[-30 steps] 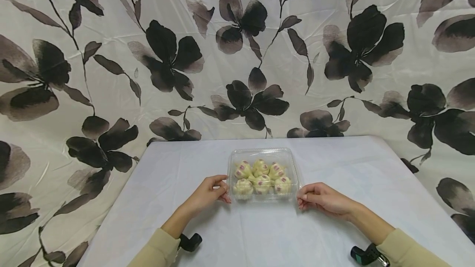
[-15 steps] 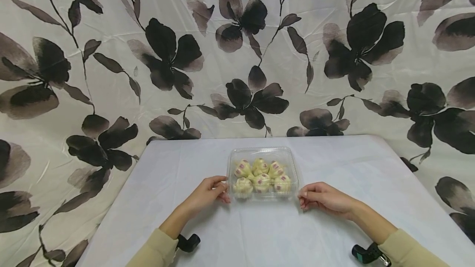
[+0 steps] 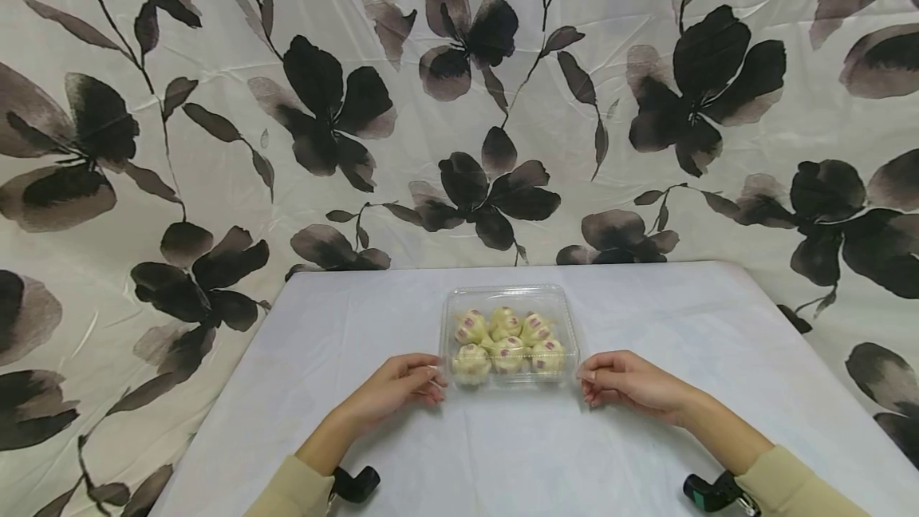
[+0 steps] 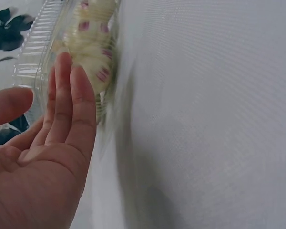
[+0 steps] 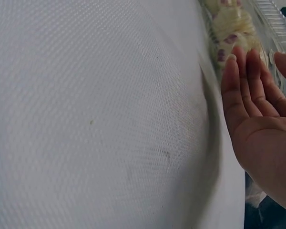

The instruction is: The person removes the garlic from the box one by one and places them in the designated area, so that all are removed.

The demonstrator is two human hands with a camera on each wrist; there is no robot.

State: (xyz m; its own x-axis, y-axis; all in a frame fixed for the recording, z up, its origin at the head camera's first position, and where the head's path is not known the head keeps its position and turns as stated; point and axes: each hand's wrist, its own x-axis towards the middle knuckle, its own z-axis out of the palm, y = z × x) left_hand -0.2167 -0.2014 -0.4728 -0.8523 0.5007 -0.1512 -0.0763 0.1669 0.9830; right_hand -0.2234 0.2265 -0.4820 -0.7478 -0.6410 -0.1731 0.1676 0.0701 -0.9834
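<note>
A clear plastic clamshell box (image 3: 510,380) sits closed on the white table, holding several pale yellow lumps (image 3: 508,355) with purple marks. Their kind is hard to tell; they resemble small buns or pastries. My left hand (image 3: 404,383) is at the box's near left corner, fingers fairly straight and thumb apart in the left wrist view. At the near right corner is my right hand (image 3: 632,384), its fingers loosely extended in the right wrist view. Both hands' fingertips are at or very close to the box's sides; whether they touch it I cannot tell. Neither hand grips anything.
The white table (image 3: 502,453) stands against a cloth backdrop (image 3: 459,126) printed with dark flowers. A black wrist device (image 3: 356,485) is worn at the left wrist, and another black device (image 3: 711,493) at the right wrist. The table's far edge lies behind the box.
My left hand has shifted slightly back toward me along the box's left side, its fingers lower. My right hand has barely moved. The box stays in place, still closed.
</note>
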